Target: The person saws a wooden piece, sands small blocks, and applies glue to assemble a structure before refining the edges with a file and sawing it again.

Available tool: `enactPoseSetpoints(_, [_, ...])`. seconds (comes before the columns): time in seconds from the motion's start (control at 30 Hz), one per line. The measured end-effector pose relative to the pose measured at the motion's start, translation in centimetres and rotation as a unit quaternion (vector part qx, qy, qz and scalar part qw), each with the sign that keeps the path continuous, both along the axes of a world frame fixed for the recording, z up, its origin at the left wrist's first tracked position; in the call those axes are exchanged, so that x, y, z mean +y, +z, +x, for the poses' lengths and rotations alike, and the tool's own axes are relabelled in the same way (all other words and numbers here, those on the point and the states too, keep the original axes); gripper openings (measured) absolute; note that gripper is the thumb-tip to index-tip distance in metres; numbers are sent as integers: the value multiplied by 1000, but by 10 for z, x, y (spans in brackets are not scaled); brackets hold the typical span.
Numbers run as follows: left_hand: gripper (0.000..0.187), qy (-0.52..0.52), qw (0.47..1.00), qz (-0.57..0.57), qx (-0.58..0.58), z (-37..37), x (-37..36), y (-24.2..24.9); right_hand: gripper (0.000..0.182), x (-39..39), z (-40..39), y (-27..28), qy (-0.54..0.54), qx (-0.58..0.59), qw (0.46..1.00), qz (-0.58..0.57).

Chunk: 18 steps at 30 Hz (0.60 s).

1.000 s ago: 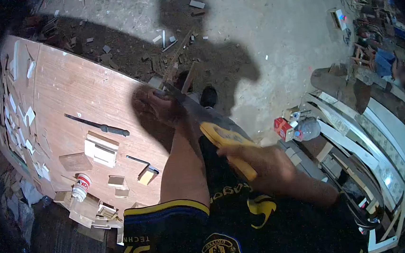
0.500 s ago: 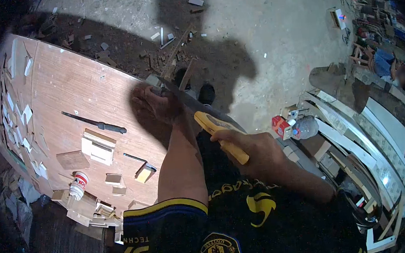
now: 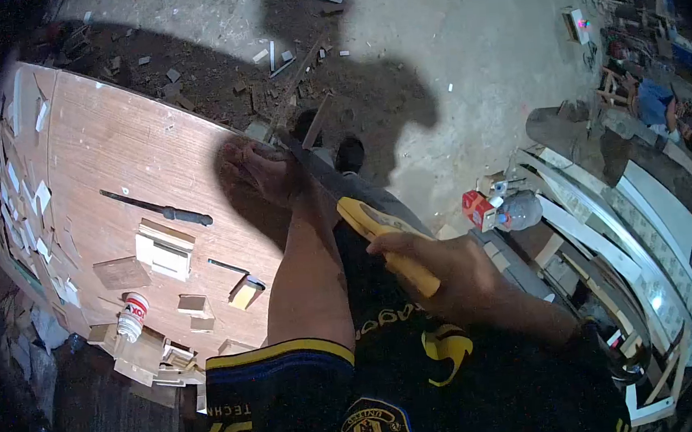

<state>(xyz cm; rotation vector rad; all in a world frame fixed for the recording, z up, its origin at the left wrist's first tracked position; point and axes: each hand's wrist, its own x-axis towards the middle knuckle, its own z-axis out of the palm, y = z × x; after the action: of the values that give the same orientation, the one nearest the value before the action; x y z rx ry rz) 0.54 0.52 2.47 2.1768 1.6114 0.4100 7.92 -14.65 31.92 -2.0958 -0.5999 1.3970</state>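
Note:
My right hand (image 3: 448,277) is closed around the yellow handle (image 3: 375,226) of a handsaw. Its dark blade (image 3: 314,166) slants up and left to the table edge, close beside my left hand (image 3: 269,173). That hand is curled down at the edge of the wooden table (image 3: 111,129), in deep shadow, and what its fingers grip is hidden. A small greyish piece (image 3: 258,131) shows just past the fingers. On the tabletop to the left lie a black knife-like tool (image 3: 158,208), a pale wooden block with a slot (image 3: 164,255) and a dark pencil-like stick (image 3: 228,266).
A white tub with red lettering (image 3: 133,314) stands among wood offcuts (image 3: 142,358) near the table's lower edge. Scraps litter the floor (image 3: 395,17) beyond. At right are a red box (image 3: 477,208), a clear plastic bottle (image 3: 520,210) and long curved panels (image 3: 633,250).
My right hand has drawn the saw a little down and right, back toward my body. The left hand stays at the table edge, and the view has shifted slightly.

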Motion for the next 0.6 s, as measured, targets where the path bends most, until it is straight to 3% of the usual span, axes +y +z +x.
enactPoseSetpoints(0.03, [62,6,1000,5,-3,6,7,16,38,2,4,-2,6,-3,1000,5])
enactPoseSetpoints(0.1, [59,-158,961,179,142,5,12,52,43,2,2,2,8,0,1000,-23])
enactPoseSetpoints(0.13, [59,-161,961,179,137,5,8,39,43,0,2,6,4,-4,1000,-24])
enactPoseSetpoints(0.2, [56,-6,999,17,-30,0,-1,-1,48,-6,5,16,-7,-2,999,54])
enactPoseSetpoints(0.3, [55,-25,999,-22,-13,-6,2,0,52,-13,14,37,43,34,998,36])
enactPoseSetpoints(0.37, [54,-42,999,4,9,-6,0,1,51,-16,13,38,22,33,998,42])
enactPoseSetpoints(0.43, [52,-58,997,32,34,-7,0,1,67,-12,22,45,61,106,992,37])
enactPoseSetpoints(0.53, [45,-20,999,-31,-19,-4,1,1,68,-20,16,46,36,69,996,54])
enactPoseSetpoints(0.6, [43,-104,987,116,29,1,7,26,65,-25,16,45,79,26,996,25])
